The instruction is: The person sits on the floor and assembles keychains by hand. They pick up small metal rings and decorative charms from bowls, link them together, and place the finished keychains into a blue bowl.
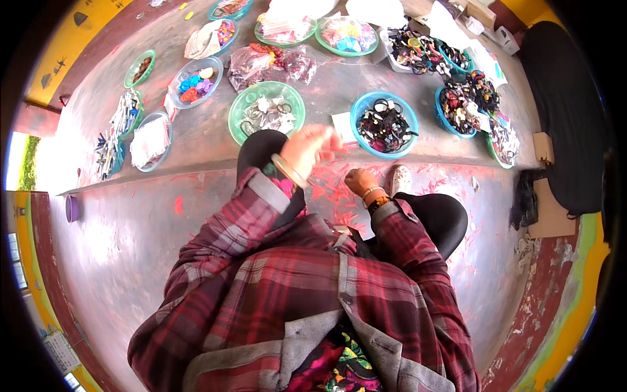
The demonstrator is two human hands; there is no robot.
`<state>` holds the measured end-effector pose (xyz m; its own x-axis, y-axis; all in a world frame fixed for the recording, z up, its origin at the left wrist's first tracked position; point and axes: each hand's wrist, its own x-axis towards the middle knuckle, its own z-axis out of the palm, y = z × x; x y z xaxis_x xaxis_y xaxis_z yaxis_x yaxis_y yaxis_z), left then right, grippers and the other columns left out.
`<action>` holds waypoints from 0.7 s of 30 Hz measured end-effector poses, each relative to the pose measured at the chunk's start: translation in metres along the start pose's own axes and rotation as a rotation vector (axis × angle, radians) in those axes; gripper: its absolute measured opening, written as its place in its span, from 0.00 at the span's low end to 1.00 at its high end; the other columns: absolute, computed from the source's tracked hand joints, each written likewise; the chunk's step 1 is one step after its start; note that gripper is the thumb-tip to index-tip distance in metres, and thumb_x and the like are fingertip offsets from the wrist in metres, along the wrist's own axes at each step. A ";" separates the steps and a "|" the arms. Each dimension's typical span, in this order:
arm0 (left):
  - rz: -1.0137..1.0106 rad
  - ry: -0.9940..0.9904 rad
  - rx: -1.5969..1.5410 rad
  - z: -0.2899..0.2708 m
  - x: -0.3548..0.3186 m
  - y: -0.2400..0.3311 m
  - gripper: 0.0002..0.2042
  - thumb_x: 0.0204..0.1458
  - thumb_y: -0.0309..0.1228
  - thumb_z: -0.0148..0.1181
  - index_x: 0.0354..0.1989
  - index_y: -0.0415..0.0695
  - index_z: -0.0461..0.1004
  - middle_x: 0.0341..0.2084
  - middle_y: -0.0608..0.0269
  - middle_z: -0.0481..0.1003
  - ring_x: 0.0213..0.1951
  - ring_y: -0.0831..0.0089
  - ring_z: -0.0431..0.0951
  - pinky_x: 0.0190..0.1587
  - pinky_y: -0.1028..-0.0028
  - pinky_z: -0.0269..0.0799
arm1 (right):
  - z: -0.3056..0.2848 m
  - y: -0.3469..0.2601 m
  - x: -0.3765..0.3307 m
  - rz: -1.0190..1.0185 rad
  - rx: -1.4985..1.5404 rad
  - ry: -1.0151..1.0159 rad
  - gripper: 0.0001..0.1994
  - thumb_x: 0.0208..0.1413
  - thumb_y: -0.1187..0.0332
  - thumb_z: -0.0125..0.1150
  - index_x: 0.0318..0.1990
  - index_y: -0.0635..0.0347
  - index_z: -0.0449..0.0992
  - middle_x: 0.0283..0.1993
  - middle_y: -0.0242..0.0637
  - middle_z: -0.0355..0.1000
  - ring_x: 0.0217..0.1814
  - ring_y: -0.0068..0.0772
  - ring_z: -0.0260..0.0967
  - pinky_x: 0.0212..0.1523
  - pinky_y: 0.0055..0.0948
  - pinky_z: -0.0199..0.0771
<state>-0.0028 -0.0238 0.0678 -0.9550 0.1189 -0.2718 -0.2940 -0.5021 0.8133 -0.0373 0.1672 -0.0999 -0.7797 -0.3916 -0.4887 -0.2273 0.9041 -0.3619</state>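
My left hand (312, 153), with a pale bangle (291, 171) at its wrist, is raised over my left knee, its fingers loosely bent and apart. Nothing shows in it. Closest to it stands a green bowl (235, 124) of small clear bags with dark and grey pieces. My right hand (361, 183) is lower, between my knees, its fingers curled closed; whatever they may hold is hidden. Beyond it a blue bowl (410, 112) is filled with tangled black bands and small bright pieces. A white paper card (343, 127) lies beside this bowl.
More bowls line the raised ledge: a clear one (175, 98) with coloured pieces, and a blue one (447, 124) with dark items. Filled plastic bags (261, 64) lie behind the green bowl. A purple cup (71, 208) stands far left; cardboard (552, 212) leans at right.
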 end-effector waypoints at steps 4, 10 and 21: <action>-0.526 0.045 0.364 -0.024 -0.007 -0.108 0.11 0.51 0.35 0.48 0.31 0.40 0.72 0.26 0.62 0.74 0.26 0.75 0.74 0.27 0.79 0.68 | -0.010 -0.010 -0.003 0.064 -0.048 0.114 0.15 0.48 0.63 0.47 0.41 0.60 0.69 0.45 0.49 0.66 0.46 0.49 0.65 0.44 0.40 0.67; -0.314 -0.141 0.868 -0.024 0.003 -0.125 0.12 0.48 0.33 0.49 0.30 0.37 0.73 0.27 0.59 0.75 0.29 0.74 0.74 0.30 0.76 0.70 | -0.006 -0.016 0.020 -0.147 -0.239 0.403 0.13 0.47 0.67 0.49 0.41 0.58 0.68 0.41 0.43 0.63 0.44 0.45 0.63 0.42 0.37 0.68; -0.199 -0.111 0.941 -0.029 0.004 -0.120 0.11 0.48 0.32 0.50 0.26 0.36 0.73 0.16 0.62 0.71 0.20 0.78 0.71 0.24 0.77 0.68 | -0.005 -0.032 0.062 -0.160 -0.500 0.316 0.11 0.46 0.72 0.49 0.38 0.67 0.64 0.39 0.40 0.63 0.36 0.34 0.69 0.29 0.29 0.73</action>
<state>0.0295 0.0125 -0.0461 -0.8683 0.2320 -0.4385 -0.3164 0.4219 0.8497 -0.0817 0.1145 -0.1143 -0.8313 -0.5285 -0.1722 -0.5423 0.8391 0.0424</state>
